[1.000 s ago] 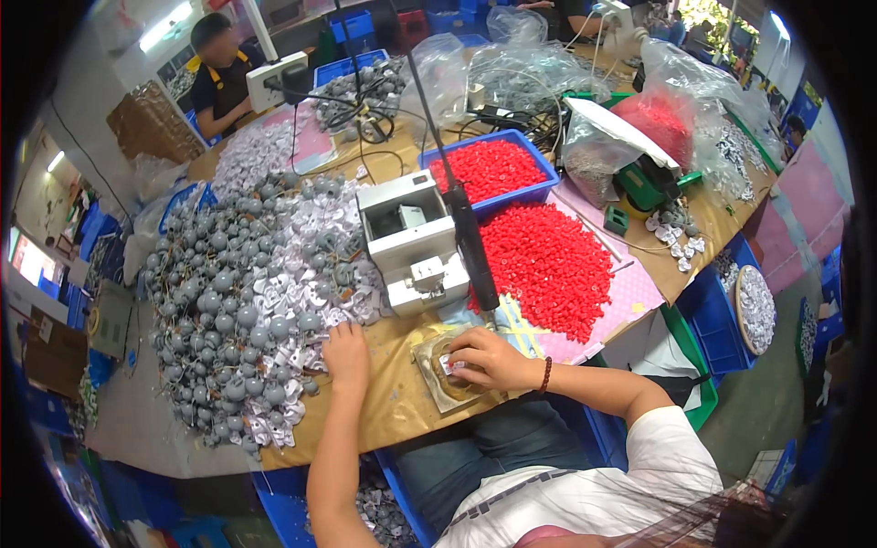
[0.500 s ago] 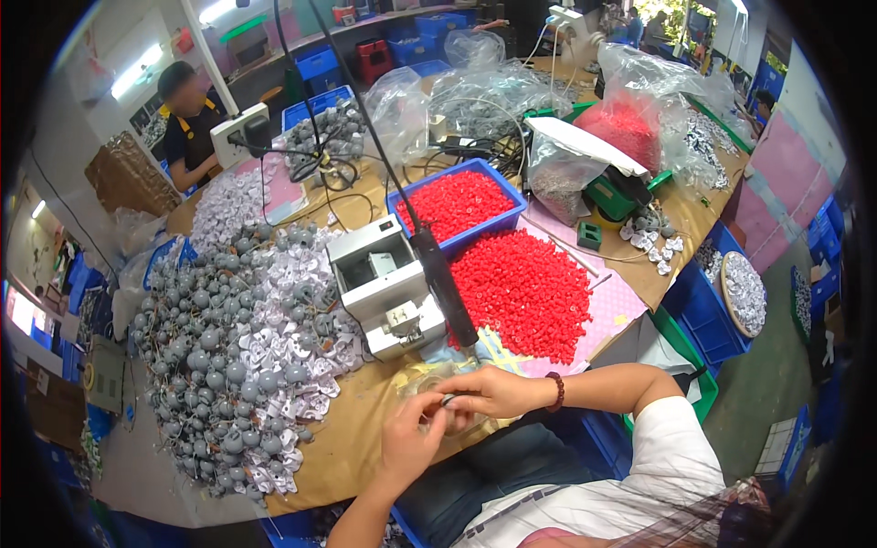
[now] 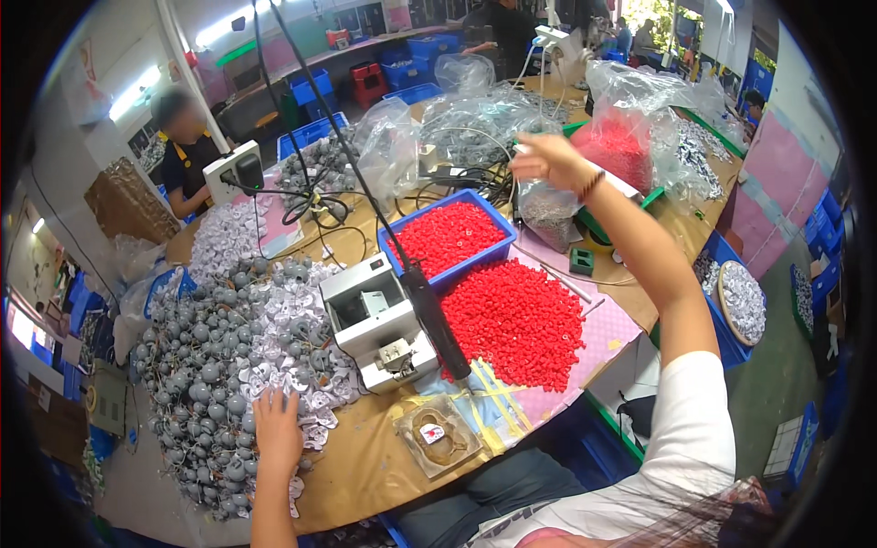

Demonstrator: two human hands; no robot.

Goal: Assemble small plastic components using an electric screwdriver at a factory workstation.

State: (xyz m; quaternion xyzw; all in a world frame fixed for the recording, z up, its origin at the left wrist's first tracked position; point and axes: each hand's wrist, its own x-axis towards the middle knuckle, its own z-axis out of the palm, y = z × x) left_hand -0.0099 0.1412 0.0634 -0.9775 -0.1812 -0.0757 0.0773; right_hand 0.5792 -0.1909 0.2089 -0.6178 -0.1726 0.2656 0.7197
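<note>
Loosely parted fingers on a worker's left hand [image 3: 277,427] are resting against the heaped white pieces [image 3: 315,422] where these are meeting the grey balls [image 3: 196,374]; from where I am standing, I cannot tell whether they are gripping one. The right hand [image 3: 551,163], a dark beaded bracelet [image 3: 592,186] circling its wrist, is hanging in front of a clear bag of small parts [image 3: 548,219] across the table. Its fingers are pointing left, close together, and I cannot tell whether they are holding anything or touching the bag.

Between the worker's arms, a single white piece with a red mark [image 3: 433,433] is lying in the hollow of a square block [image 3: 467,446] near the table's front edge, out of either hand's grasp. Just beyond, a white machine housing [image 3: 379,324] is standing next to the grey and white heap. To its right, red pieces [image 3: 516,324] are spreading over a pink sheet [image 3: 614,342], and more are filling a blue tray [image 3: 475,262] behind them. Farther back, at the far left, a co-worker in a dark top [image 3: 183,169] is sitting beside the table.
</note>
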